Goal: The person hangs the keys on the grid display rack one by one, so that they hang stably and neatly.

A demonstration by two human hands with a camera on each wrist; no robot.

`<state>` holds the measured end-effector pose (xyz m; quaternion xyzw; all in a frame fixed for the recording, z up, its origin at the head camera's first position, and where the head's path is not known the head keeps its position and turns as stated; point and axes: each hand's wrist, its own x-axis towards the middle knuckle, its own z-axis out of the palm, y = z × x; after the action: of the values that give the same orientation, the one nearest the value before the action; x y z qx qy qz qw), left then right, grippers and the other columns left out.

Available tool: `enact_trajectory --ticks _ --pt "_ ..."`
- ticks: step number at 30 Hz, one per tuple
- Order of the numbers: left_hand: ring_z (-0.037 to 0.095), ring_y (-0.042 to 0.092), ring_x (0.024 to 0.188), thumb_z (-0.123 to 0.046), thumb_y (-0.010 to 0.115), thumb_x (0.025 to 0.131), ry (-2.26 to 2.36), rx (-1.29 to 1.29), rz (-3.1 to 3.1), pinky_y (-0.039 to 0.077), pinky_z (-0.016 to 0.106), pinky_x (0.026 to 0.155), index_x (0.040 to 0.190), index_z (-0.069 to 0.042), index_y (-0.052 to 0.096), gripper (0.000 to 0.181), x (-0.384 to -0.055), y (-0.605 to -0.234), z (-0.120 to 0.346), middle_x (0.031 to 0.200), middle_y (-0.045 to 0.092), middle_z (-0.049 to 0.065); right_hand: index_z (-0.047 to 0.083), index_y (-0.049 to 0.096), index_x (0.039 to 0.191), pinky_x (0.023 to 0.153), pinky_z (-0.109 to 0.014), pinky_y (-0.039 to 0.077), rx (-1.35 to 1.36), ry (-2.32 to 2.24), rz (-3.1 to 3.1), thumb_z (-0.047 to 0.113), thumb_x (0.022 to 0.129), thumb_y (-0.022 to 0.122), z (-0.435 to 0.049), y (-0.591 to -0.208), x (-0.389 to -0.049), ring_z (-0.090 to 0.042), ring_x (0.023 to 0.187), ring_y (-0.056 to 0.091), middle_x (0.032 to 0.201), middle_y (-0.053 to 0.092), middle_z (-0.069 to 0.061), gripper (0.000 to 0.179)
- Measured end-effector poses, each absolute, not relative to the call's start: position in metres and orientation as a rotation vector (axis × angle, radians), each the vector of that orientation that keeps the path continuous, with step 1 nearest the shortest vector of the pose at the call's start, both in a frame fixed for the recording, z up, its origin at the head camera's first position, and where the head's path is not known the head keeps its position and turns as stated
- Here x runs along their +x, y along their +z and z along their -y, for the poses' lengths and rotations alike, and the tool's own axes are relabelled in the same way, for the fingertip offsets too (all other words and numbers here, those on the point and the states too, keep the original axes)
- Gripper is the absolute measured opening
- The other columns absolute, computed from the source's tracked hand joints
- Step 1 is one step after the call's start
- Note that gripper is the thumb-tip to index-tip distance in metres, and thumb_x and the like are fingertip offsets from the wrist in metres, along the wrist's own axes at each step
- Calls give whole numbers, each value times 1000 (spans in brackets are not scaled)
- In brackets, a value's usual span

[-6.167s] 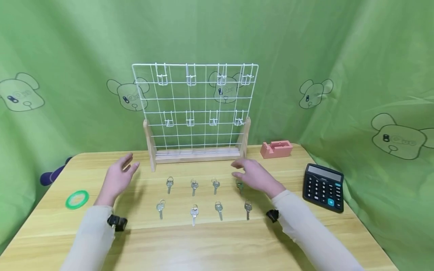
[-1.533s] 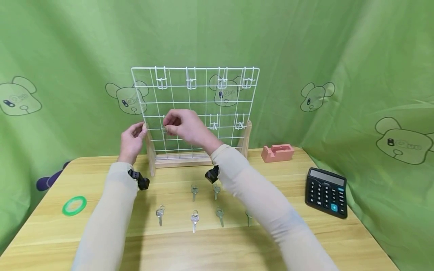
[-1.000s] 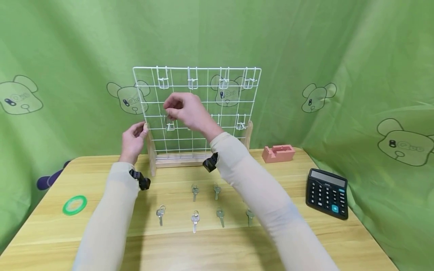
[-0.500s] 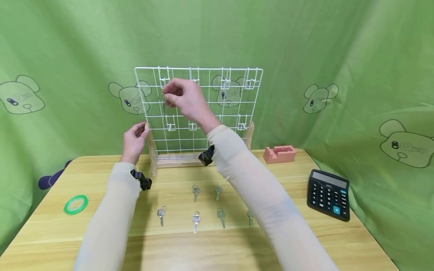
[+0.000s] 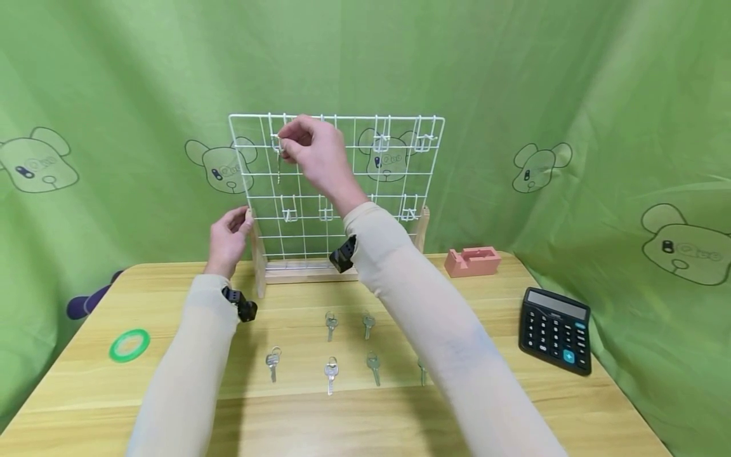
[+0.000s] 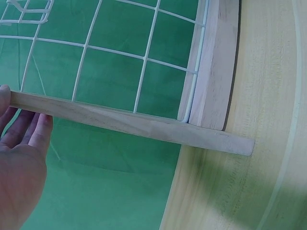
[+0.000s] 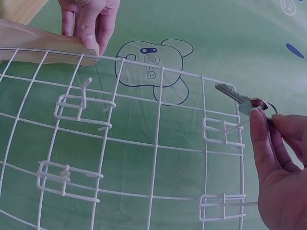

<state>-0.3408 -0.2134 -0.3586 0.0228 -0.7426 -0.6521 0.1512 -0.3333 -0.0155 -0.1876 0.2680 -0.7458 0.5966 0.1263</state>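
On the wooden counter (image 5: 171, 406) nearest us we note loose keys (image 5: 330, 373) in two rows, a green tape ring (image 5: 129, 344) to the left and a black calculator (image 5: 556, 330) to the right. Behind them stands a white wire grid rack (image 5: 365, 190) on a wooden base, a pink block (image 5: 471, 261) beside it, green printed cloth (image 5: 571, 95) behind. Our left hand (image 5: 227, 240) grips the rack's left wooden post (image 5: 256, 251), fingers curled round it. Our right hand (image 5: 314, 152) pinches a key (image 7: 237, 98) by its ring, closed on it, at the top-left hook (image 7: 225, 129).
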Motion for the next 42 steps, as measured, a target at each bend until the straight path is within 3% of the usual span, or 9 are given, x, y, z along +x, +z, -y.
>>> enact_trajectory --ticks 20,27,42 --pt "26 47 129 -8 52 102 -1859 67 2137 40 28 108 143 -3 46 42 -342 -358 211 142 49 17 -1 64 102 73 -21 58 605 1702 2247 -4 93 62 25 -187 -343 -18 82 65 93 63 -9 10" --pt "25 47 129 -9 52 102 -1857 68 2144 40 27 108 144 -4 45 43 -342 -359 211 143 49 16 1 65 105 72 -14 54 594 1568 2304 -3 94 62 23 -192 -345 -15 85 62 95 63 -7 12" --pt "26 46 130 -13 54 102 -1845 55 2136 39 30 109 143 -3 46 43 -342 -363 213 144 49 15 1 63 111 81 -16 51 902 1177 2498 6 96 62 -10 -241 -319 -13 89 59 96 63 -1 16"
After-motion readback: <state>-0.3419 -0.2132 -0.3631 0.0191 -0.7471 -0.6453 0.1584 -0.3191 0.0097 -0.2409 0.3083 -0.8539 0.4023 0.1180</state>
